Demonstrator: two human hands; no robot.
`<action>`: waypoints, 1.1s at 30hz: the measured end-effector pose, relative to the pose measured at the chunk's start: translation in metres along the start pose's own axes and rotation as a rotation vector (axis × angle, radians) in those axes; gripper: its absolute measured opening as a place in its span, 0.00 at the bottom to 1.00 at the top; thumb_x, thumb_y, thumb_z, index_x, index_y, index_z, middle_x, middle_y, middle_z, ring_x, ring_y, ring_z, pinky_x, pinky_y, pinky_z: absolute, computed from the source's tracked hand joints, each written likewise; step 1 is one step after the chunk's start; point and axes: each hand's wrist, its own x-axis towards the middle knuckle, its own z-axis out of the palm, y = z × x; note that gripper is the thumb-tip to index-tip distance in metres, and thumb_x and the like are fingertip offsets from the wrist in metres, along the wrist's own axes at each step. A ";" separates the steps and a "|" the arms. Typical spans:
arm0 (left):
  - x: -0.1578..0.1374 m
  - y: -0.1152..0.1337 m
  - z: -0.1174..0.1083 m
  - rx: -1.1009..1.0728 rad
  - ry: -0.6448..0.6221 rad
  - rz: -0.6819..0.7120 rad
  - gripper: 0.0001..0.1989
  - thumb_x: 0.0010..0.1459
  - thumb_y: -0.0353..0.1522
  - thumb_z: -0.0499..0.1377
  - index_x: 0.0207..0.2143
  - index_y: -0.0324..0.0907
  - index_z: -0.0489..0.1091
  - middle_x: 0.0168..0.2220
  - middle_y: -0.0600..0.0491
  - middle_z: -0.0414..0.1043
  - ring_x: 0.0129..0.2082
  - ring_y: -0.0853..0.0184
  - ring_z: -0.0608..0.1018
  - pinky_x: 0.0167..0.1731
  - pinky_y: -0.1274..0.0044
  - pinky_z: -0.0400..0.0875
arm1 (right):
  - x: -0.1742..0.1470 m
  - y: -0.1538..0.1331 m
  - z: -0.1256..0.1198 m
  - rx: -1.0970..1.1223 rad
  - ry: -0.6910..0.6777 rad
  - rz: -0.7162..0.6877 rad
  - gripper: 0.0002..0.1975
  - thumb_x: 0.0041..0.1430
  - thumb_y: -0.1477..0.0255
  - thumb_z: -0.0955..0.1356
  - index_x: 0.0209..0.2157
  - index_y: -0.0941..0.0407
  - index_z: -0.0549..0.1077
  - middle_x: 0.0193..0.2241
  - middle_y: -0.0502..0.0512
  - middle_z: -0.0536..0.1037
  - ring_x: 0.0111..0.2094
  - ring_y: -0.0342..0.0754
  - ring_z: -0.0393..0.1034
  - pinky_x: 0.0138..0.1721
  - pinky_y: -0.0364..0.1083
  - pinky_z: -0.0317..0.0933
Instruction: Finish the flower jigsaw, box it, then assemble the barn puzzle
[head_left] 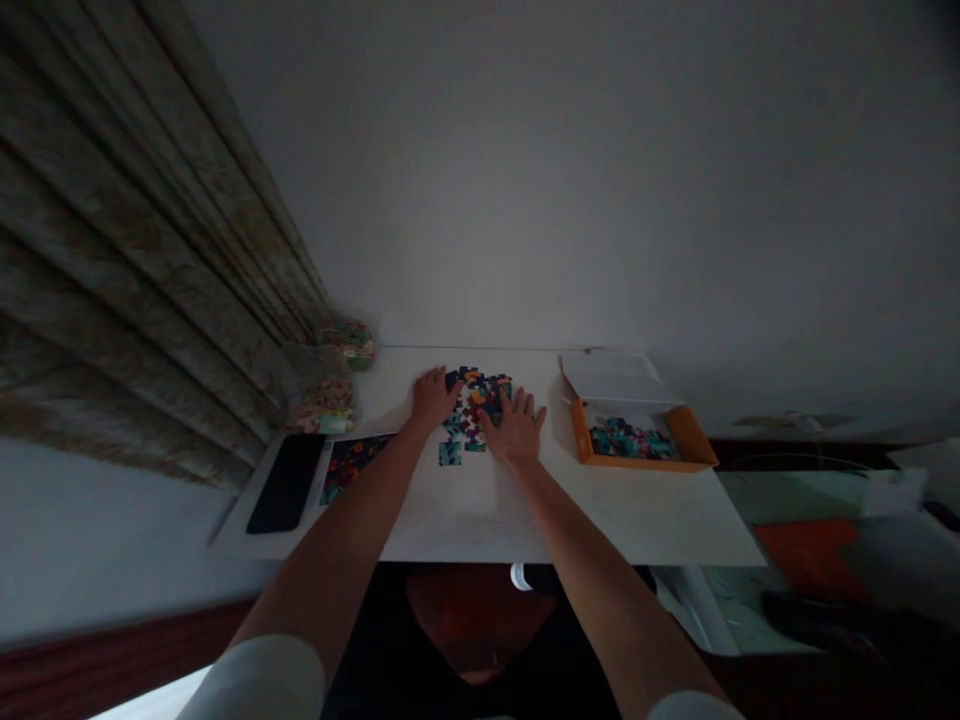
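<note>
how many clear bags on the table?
2: one bag at the far left corner by the curtain, another bag just nearer. More may be hidden.

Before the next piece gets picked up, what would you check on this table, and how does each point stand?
1. Both hands on the work: ok. The left hand and the right hand rest flat on the half-built puzzle.
2. Hands free of pieces: cannot tell; the fingers are spread, but the palms hide what lies beneath.
3. Loose pieces available: ok. The orange box to the right holds a heap of them, lid open.
4. Reference picture in view: ok. The printed picture lies to the left, beside the dark phone.
5. Bare table to work on: ok. The white table is bare in front of the puzzle.
6. Lighting: not ok; the room is dim.
</note>
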 end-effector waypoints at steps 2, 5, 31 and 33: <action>-0.006 0.010 0.006 0.005 -0.005 0.051 0.26 0.70 0.42 0.53 0.65 0.38 0.65 0.61 0.36 0.70 0.63 0.50 0.70 0.64 0.61 0.59 | 0.001 0.000 0.000 0.014 -0.002 -0.026 0.39 0.70 0.45 0.55 0.72 0.53 0.57 0.73 0.67 0.53 0.74 0.68 0.43 0.69 0.72 0.32; -0.024 0.029 0.013 0.044 -0.003 0.059 0.24 0.71 0.41 0.52 0.64 0.40 0.66 0.58 0.37 0.72 0.60 0.50 0.72 0.60 0.61 0.63 | 0.001 0.001 0.000 0.052 0.006 -0.084 0.34 0.72 0.49 0.55 0.69 0.54 0.62 0.72 0.66 0.58 0.73 0.65 0.46 0.69 0.72 0.31; -0.062 0.021 -0.037 0.085 -0.189 -0.067 0.23 0.76 0.38 0.44 0.44 0.39 0.77 0.46 0.44 0.79 0.46 0.60 0.81 0.47 0.73 0.71 | 0.077 -0.022 -0.003 -0.074 -0.160 -0.470 0.27 0.76 0.56 0.52 0.69 0.47 0.62 0.71 0.57 0.60 0.71 0.63 0.49 0.66 0.72 0.42; -0.081 0.014 -0.037 0.053 -0.204 0.033 0.20 0.76 0.37 0.46 0.42 0.40 0.76 0.44 0.46 0.78 0.45 0.62 0.80 0.47 0.74 0.71 | 0.074 -0.019 -0.005 -0.084 -0.120 -0.525 0.27 0.75 0.55 0.53 0.63 0.52 0.68 0.66 0.62 0.68 0.66 0.61 0.56 0.65 0.66 0.47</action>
